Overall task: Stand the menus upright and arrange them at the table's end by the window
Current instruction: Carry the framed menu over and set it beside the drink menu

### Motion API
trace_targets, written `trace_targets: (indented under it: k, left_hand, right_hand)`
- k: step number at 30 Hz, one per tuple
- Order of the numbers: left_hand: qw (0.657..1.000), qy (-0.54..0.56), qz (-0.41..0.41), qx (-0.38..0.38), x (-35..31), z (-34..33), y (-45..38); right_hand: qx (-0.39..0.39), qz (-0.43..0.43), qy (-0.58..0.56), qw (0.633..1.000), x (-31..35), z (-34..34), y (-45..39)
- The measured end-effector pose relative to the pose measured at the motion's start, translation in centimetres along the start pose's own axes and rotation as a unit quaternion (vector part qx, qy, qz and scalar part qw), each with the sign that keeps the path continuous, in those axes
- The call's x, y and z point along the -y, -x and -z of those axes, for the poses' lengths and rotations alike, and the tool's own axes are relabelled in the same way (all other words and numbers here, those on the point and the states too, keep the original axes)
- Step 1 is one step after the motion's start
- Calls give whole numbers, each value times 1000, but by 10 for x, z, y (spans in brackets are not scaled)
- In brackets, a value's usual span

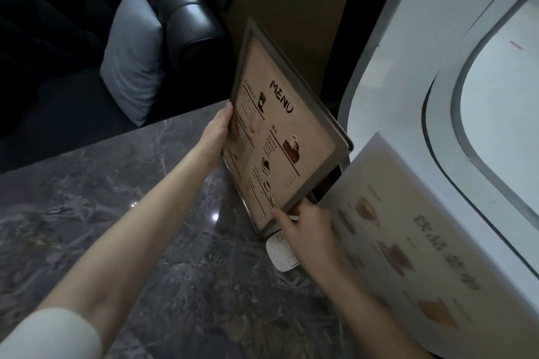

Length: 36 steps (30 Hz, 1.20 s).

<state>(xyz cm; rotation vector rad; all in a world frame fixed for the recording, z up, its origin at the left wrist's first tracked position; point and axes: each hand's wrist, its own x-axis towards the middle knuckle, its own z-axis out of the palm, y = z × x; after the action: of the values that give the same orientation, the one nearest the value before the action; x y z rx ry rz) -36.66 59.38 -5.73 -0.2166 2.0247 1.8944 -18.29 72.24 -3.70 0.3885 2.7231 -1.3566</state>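
Observation:
A beige menu (287, 137) printed "MENU", in a grey frame, stands tilted on its lower edge at the far right end of the dark marble table (116, 213), beside the window wall. My left hand (217, 134) grips its left edge. My right hand (309, 230) holds its lower right corner, thumb on the front. A second menu (408, 242), pale with drink pictures and blurred, leans upright against the white window frame to the right, partly in front of my right forearm.
A small white device (281, 253) lies on the table just under the framed menu. The rounded white window frame (393, 73) runs along the right. A dark leather bench (186, 9) with a grey cushion (134, 58) sits beyond the table's far edge.

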Motion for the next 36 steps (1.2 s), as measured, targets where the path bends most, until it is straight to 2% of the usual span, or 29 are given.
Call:
trace_targets:
  k: [2,4,11,16,21,24,27,31,36]
  left_hand:
    - [998,-68,-3,-16,2,-3,13]
    - [996,-94,-3,0,7,-4,26]
    - [987,-95,126,14,21,2,84]
    - [976,-62,199,60,27,-3,114]
    - [956,-13,274,107,50,4,127]
    - [966,42,252,43,65,-1,126]
    - [977,106,180,-35,82,-11,127]
    - [975,154,153,-44,100,-23,127]
    - [968,207,137,-23,113,-35,110]
  right_hand:
    - [7,2,7,1000,1,1,2]
    - [16,2,13,1000,3,3,4]
    - [51,-33,90,994,30,26,22]
    - [74,69,130,986,83,69,37]
    - [2,202,151,968,129,123,47]
    - [-25,250,187,950,134,142,37]
    - [-30,238,222,945,125,147,19]
    - [26,145,232,962,115,145,0]
    - [64,109,177,976,112,142,-16]
